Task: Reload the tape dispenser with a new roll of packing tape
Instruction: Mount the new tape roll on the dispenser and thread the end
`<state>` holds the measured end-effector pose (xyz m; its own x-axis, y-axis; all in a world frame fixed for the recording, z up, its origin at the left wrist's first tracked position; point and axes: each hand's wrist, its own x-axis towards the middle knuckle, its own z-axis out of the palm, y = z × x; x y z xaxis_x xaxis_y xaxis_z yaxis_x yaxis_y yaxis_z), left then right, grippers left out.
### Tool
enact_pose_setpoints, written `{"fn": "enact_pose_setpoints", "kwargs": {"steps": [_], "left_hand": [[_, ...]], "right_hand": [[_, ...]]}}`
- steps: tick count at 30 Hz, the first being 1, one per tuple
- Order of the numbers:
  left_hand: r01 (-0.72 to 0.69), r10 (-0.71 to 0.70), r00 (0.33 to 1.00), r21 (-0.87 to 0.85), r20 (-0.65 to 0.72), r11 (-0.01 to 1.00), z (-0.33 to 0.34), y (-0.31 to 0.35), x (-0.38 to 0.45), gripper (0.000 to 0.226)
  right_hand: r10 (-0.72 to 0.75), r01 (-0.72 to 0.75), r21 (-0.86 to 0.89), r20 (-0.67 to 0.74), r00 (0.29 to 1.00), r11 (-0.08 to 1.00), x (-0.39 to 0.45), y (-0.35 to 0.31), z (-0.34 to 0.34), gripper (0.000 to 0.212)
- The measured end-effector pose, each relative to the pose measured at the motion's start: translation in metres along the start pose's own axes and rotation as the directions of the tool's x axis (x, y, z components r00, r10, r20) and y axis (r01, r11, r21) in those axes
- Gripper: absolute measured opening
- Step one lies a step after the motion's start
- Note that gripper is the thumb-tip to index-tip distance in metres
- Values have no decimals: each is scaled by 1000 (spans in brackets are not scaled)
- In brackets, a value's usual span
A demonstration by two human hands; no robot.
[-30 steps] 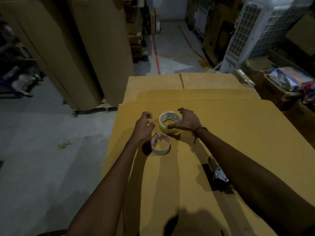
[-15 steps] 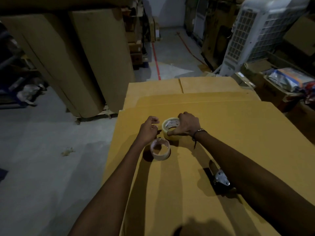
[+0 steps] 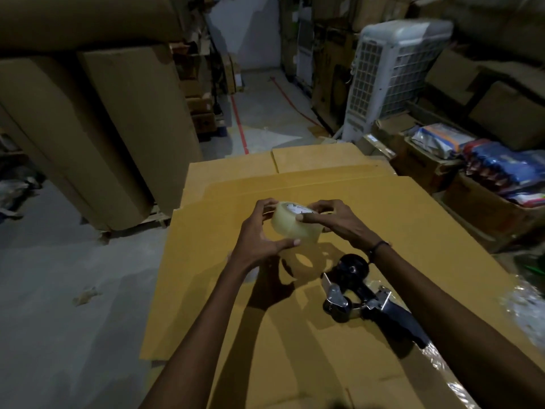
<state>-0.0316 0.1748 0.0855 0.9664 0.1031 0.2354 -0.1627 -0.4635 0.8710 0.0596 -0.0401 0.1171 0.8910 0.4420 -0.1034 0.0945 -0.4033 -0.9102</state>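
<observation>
You hold one glossy, translucent tape roll [image 3: 295, 224] above the flat cardboard sheet [image 3: 413, 219]. Your left hand [image 3: 259, 240] and right hand [image 3: 336, 219] both curl around it. Core label: print unreadable. One black-and-metal tape dispenser [image 3: 358, 293] lies on the cardboard, near your right forearm.

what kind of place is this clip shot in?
Most likely a warehouse or packing storeroom. Flattened cardboard sheets serve as the work surface, large cartons are stacked along a concrete aisle, and open boxes of packaged goods sit to the right beside a white air cooler.
</observation>
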Motion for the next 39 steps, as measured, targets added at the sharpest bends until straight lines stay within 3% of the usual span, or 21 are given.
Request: {"fn": "enact_pose_setpoints", "kwargs": {"steps": [6,14,22,27,30,35,39], "left_hand": [[26,-33,999,-194,-37,981,38,37,-12,88],[120,-158,983,-314,-97,942,107,90,-20,75],[226,-262,963,-353,-56,908,146,120,-17,57],[253,-309,947,-395,-83,883,165,131,-17,51],[277,-331,941,-411,-65,869,176,136,-19,53],[314,-404,913,-528,-61,789,188,145,-21,48],[320,-413,908,-522,-68,791,189,153,-19,32]], "right_hand": [[-84,90,225,-38,996,970,-55,30,-53,94],[-191,239,255,-199,961,937,-98,66,-99,62],[-140,165,482,-87,986,861,-99,80,-150,55],[-128,140,491,-59,990,860,-96,80,-167,45],[-140,146,464,-46,989,874,-95,77,-170,52],[-250,257,371,-69,966,892,-96,75,-176,54],[-369,393,228,-142,919,891,-100,72,-175,52]]}}
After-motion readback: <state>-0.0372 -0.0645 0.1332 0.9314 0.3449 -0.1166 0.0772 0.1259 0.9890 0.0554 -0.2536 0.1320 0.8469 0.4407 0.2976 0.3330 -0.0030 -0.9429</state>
